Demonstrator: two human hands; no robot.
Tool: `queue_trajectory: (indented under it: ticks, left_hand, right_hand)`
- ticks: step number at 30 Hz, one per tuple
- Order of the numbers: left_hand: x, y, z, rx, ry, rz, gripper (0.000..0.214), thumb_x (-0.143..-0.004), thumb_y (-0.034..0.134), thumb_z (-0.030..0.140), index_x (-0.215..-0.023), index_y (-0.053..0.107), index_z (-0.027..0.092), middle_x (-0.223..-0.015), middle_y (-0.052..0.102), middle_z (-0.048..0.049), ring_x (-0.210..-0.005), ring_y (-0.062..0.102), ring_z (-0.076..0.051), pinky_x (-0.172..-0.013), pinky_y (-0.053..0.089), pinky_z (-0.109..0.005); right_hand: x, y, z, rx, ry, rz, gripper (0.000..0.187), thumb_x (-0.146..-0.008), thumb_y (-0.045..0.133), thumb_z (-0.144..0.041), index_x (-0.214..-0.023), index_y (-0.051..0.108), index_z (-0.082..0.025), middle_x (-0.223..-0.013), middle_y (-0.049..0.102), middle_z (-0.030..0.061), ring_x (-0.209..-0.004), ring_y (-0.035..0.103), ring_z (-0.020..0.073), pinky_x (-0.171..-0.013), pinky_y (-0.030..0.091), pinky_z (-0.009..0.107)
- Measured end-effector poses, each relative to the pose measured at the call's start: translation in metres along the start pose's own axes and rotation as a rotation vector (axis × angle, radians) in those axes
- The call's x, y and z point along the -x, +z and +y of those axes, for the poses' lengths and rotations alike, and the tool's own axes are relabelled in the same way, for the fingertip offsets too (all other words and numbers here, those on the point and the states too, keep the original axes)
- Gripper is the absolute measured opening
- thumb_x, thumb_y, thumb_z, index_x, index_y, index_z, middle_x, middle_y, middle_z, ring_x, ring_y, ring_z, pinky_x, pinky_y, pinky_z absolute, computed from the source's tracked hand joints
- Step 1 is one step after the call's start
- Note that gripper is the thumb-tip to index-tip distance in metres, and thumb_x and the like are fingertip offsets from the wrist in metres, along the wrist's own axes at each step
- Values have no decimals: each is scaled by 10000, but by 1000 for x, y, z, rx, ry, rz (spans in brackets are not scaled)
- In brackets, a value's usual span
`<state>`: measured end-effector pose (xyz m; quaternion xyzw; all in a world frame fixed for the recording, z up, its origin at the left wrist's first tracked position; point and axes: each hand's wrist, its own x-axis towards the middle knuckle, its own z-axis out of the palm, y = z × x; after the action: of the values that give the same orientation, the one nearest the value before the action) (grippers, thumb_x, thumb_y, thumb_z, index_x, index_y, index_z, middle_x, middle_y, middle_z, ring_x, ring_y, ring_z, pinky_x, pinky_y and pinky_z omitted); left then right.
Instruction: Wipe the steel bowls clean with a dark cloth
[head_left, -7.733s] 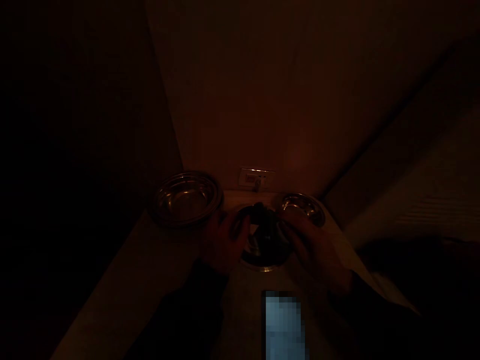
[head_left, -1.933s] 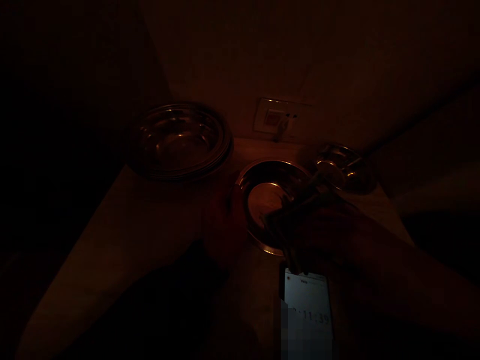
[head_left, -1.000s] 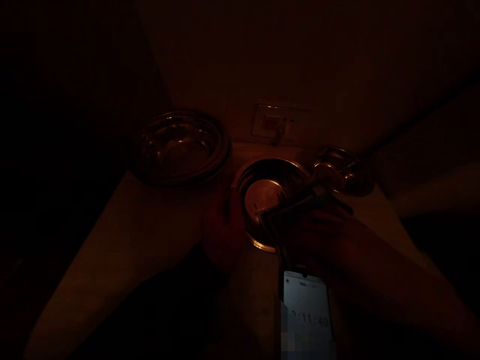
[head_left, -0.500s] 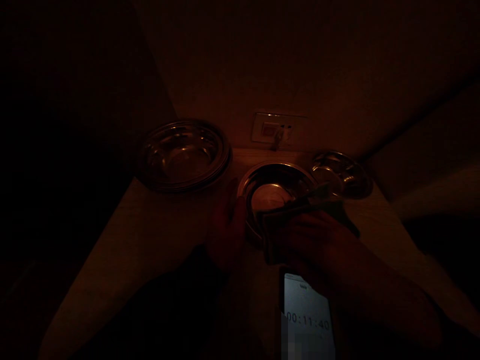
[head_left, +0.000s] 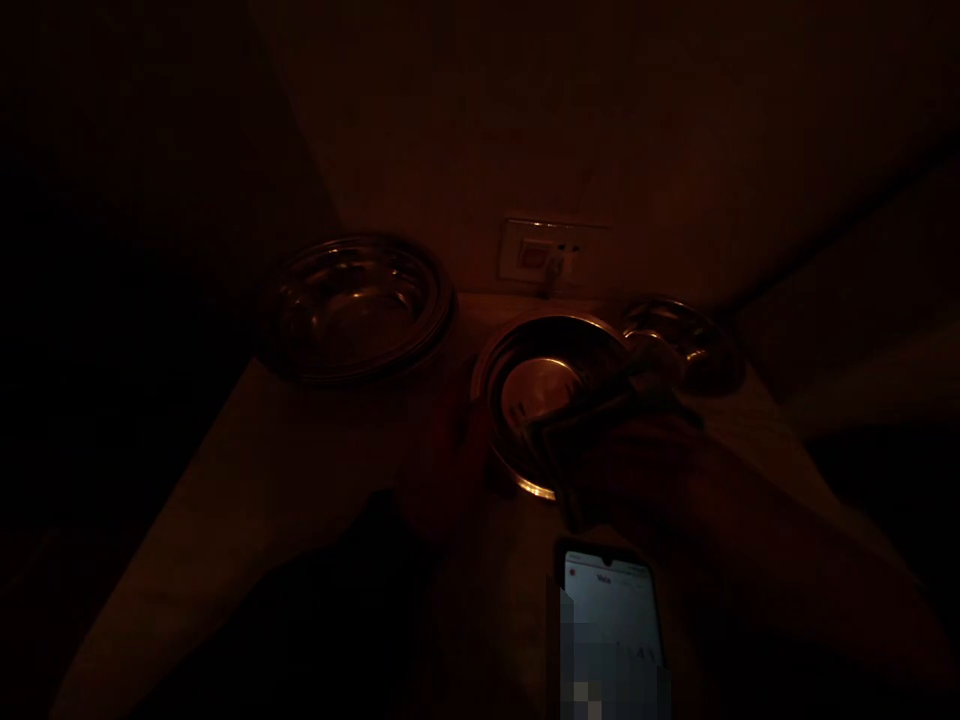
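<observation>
In dim light, a shiny metal bowl (head_left: 540, 385) is in the middle of a wooden table, tilted slightly towards me. My left hand (head_left: 442, 465) grips its left rim; the fingers are dark and blurred. A dark cloth (head_left: 559, 430) is bunched in my right hand (head_left: 637, 460), which presses it against the right side of the bowl, inside and over the rim. Shadow hides most of the right fingers.
At the back left stands a stack of larger metal bowls (head_left: 356, 310). Another metal dish (head_left: 686, 345) sits at the back right. A lit phone (head_left: 611, 610) lies near me. Behind the table (head_left: 187, 530), a wall has a socket plate (head_left: 551, 255).
My right hand and the cloth have shifted slightly right, uncovering the bowl's near rim and more of the phone's top. My left hand stays at the left rim.
</observation>
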<state>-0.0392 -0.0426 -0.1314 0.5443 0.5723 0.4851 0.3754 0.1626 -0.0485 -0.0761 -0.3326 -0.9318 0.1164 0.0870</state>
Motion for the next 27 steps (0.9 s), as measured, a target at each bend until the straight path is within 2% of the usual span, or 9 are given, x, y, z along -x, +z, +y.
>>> queue_trajectory:
  ticks: [3,5,8,10,13,15,19,22,27]
  left_hand:
    - [0,-1,1,-20,-52,23,401,-869,464,289,-1235,535,141,-1176,679,-96,-1023,660,-233,-869,542,-370]
    - [0,-2,4,-13,-121,34,382,-840,501,296,-1189,555,152,-1058,717,-86,-858,696,-228,-723,574,-356]
    - [0,-2,8,7,-214,38,368,-838,508,320,-1164,565,160,-894,737,-63,-704,693,-216,-595,566,-336]
    - [0,-2,10,-15,-192,42,373,-871,474,347,-1178,567,156,-952,734,-74,-806,699,-229,-693,574,-357]
    - [-1,-3,8,-48,-64,24,398,-911,430,355,-1236,549,159,-1213,661,-91,-1099,625,-239,-945,499,-386]
    - [-2,-4,5,-16,-4,-9,407,-923,417,341,-1272,527,163,-1297,613,-88,-1181,576,-230,-1010,454,-388]
    - [-2,-4,3,48,-14,-18,390,-924,418,301,-1267,535,155,-1279,625,-89,-1156,593,-228,-990,470,-383]
    - [-1,-2,5,48,-30,16,374,-923,420,293,-1242,560,159,-1255,641,-81,-1151,595,-231,-990,469,-381]
    - [4,3,8,5,-116,92,374,-924,417,357,-1218,580,193,-1208,659,-73,-1094,620,-250,-943,489,-393]
  right_hand:
    - [3,0,3,4,6,2,187,-876,490,-132,-832,648,-222,-881,710,34,-886,632,215,-848,430,400]
    - [4,0,5,15,4,6,182,-867,494,-126,-820,643,-219,-877,709,36,-895,630,219,-847,432,401]
    - [3,0,5,21,-5,-6,184,-865,491,-116,-825,641,-214,-874,708,37,-914,626,222,-864,434,405]
    - [2,0,4,20,-20,3,195,-867,485,-110,-837,647,-214,-877,710,36,-919,628,222,-870,438,412]
    - [2,0,3,27,-27,-1,193,-867,499,-116,-844,663,-213,-886,713,41,-929,630,225,-860,455,408]
    - [2,-1,3,35,-17,-2,195,-866,507,-117,-870,677,-214,-907,717,48,-943,630,225,-856,466,399]
    - [2,-6,5,27,-23,36,207,-880,514,-135,-945,690,-222,-964,721,51,-960,632,222,-867,470,392]
    - [2,-8,6,6,-11,16,199,-889,507,-136,-912,690,-210,-944,719,50,-946,631,225,-854,464,394]
    - [-6,4,-3,-47,27,2,169,-883,518,-137,-848,668,-207,-885,706,35,-940,612,216,-845,421,383]
